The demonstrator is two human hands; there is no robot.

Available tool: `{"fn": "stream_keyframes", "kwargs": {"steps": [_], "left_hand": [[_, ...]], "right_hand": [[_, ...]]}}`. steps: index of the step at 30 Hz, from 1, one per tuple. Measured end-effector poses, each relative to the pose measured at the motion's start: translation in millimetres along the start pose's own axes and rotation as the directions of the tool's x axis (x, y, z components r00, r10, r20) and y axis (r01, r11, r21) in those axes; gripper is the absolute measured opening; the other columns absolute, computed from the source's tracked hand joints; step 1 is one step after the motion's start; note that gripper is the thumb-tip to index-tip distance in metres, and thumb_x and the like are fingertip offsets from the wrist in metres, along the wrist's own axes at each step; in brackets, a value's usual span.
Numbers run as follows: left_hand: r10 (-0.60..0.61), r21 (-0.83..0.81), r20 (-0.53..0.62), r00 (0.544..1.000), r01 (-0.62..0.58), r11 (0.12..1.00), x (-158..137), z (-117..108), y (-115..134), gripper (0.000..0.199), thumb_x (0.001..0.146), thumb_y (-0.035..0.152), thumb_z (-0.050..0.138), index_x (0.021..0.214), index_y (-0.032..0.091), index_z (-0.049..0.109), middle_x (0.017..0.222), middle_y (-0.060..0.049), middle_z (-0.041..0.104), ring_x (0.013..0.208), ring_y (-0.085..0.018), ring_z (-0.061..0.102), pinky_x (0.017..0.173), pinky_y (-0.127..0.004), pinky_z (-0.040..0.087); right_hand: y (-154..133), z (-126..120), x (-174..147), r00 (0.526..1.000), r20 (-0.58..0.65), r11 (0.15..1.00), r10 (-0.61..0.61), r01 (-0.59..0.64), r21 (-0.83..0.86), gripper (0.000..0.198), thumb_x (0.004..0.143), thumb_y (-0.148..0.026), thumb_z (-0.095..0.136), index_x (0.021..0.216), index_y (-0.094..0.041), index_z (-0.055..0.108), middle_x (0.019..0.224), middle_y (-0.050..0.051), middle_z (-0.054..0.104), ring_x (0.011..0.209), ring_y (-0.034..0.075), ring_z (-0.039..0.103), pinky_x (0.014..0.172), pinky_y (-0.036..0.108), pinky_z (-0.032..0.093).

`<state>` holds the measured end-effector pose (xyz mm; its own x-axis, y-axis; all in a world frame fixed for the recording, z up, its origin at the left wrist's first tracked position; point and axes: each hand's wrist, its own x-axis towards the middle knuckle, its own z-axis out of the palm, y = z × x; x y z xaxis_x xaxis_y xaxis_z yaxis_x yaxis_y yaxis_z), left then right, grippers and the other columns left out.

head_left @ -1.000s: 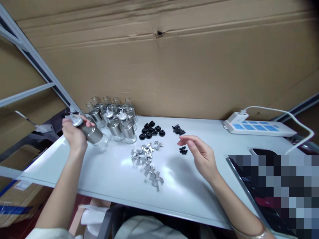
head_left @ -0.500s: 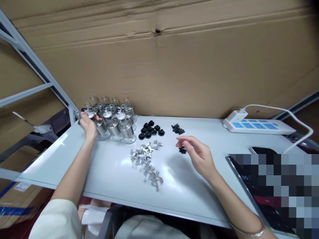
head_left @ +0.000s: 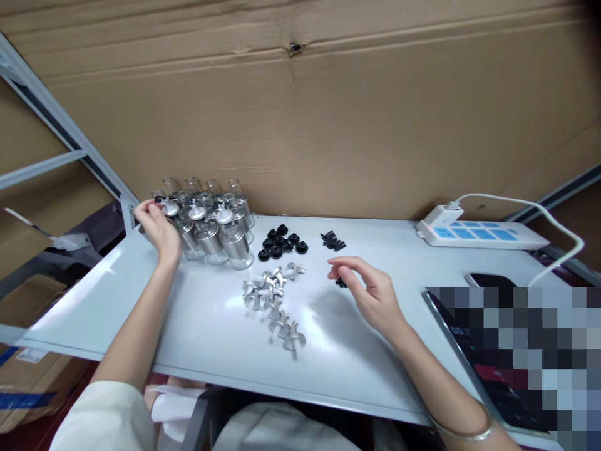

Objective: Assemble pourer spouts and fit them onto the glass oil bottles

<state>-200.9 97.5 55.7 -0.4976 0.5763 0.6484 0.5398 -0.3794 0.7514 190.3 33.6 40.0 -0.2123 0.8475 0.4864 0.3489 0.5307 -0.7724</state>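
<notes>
My left hand [head_left: 162, 235] is beside the front-left glass bottle [head_left: 188, 241], at the height of its silver pourer top [head_left: 169, 208]. Its fingers are loosely bent and look apart from the bottle, with nothing visible in them. Two more bottles in the front row, including one at the right [head_left: 236, 244], also carry silver pourers [head_left: 224, 214]. My right hand [head_left: 375, 297] hovers over a small pile of black parts [head_left: 341, 283], partly hiding it. Its thumb and forefinger are curved with a gap between them. Loose silver pourers [head_left: 293, 339] lie between my hands.
Black stoppers [head_left: 277, 244] and short black strips [head_left: 333, 240] lie behind the pourers. More glass bottles [head_left: 235, 188] stand at the back left. A white power strip [head_left: 483, 233] with a cable, and a phone-like device [head_left: 444, 316], partly pixelated, occupy the table's right side.
My left hand has come off the front-left bottle's top and shifted left; its fingers no longer show beyond the pourer. My right hand stays over the small black parts. The view has shifted slightly.
</notes>
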Motion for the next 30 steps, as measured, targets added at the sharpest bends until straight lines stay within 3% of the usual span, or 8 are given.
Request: {"fn": "stream_keyframes", "kwargs": {"steps": [1,3,5,8,12,16,22,30], "left_hand": [[0.026,0.067,-0.186,0.982,-0.014,0.998,-5.1,0.2,6.1,0.023,0.090,0.038,0.022,0.096,0.021,0.037,0.101,0.000,0.054,0.111,-0.019,0.052,0.081,-0.039,0.039],[0.134,0.191,-0.359,0.924,-0.068,0.979,-20.3,2.7,20.7,0.021,0.089,0.036,0.028,0.103,0.023,0.037,0.114,-0.002,0.048,0.115,-0.022,0.048,0.088,-0.045,0.037],[0.271,0.277,-0.284,0.920,-0.193,0.941,-39.2,8.4,36.2,0.026,0.089,0.042,0.035,0.107,0.025,0.038,0.121,-0.003,0.043,0.121,-0.026,0.044,0.094,-0.049,0.034],[0.467,0.344,0.031,0.884,-0.448,0.825,-64.9,22.9,54.1,0.046,0.079,0.056,0.052,0.110,0.024,0.041,0.125,-0.010,0.041,0.126,-0.032,0.039,0.105,-0.054,0.028],[0.432,0.423,0.305,0.849,-0.527,0.737,-80.9,42.9,59.0,0.079,0.068,0.057,0.068,0.129,0.025,0.030,0.139,-0.016,0.036,0.138,-0.037,0.025,0.112,-0.059,0.015],[0.423,0.481,0.366,0.829,-0.557,0.676,-81.0,47.0,43.8,0.070,0.076,0.046,0.064,0.133,0.022,0.030,0.147,-0.019,0.030,0.141,-0.037,0.022,0.112,-0.061,0.007],[0.433,0.490,0.389,0.813,-0.580,0.650,-79.6,37.2,20.9,0.053,0.077,0.041,0.064,0.123,0.024,0.042,0.141,-0.017,0.039,0.137,-0.036,0.030,0.112,-0.061,0.010],[0.468,0.495,0.429,0.772,-0.635,0.593,-82.6,34.1,18.3,0.045,0.079,0.037,0.064,0.118,0.028,0.044,0.139,-0.014,0.037,0.137,-0.037,0.030,0.109,-0.060,0.019]], "right_hand": [[0.4,0.1,-0.1,1.000,0.000,1.000,0.004,-0.004,-0.002,0.026,0.092,-0.038,0.047,0.092,-0.020,0.066,0.072,0.003,0.069,0.071,0.018,0.066,0.064,0.030,0.051],[1.1,0.6,-0.5,1.000,0.005,1.000,0.013,-0.013,-0.006,0.026,0.092,-0.038,0.047,0.093,-0.020,0.066,0.073,0.003,0.069,0.072,0.018,0.066,0.062,0.028,0.050],[1.7,1.1,-0.9,1.000,0.013,1.000,0.018,-0.018,-0.008,0.026,0.092,-0.038,0.047,0.093,-0.020,0.066,0.074,0.004,0.069,0.072,0.018,0.066,0.060,0.027,0.050],[2.1,1.9,-1.0,1.000,0.023,1.000,0.017,-0.016,-0.016,0.026,0.092,-0.037,0.047,0.093,-0.020,0.066,0.074,0.004,0.069,0.073,0.017,0.065,0.060,0.027,0.049],[2.3,2.3,-0.3,1.000,0.015,0.999,0.013,-0.013,-0.036,0.027,0.092,-0.039,0.047,0.092,-0.020,0.066,0.073,0.004,0.069,0.071,0.018,0.065,0.061,0.028,0.050],[1.9,2.0,-0.2,1.000,0.006,0.999,0.010,-0.009,-0.038,0.026,0.092,-0.039,0.047,0.092,-0.020,0.066,0.072,0.003,0.069,0.070,0.018,0.066,0.058,0.027,0.050],[-0.9,1.6,-0.4,1.000,0.020,0.999,0.010,-0.010,-0.031,0.026,0.091,-0.039,0.047,0.092,-0.021,0.066,0.073,0.005,0.070,0.071,0.019,0.066,0.054,0.027,0.050],[-1.3,2.9,-0.8,0.999,0.040,0.999,0.016,-0.015,-0.038,0.025,0.091,-0.037,0.047,0.093,-0.020,0.066,0.074,0.005,0.070,0.073,0.019,0.067,0.050,0.025,0.048]]}}
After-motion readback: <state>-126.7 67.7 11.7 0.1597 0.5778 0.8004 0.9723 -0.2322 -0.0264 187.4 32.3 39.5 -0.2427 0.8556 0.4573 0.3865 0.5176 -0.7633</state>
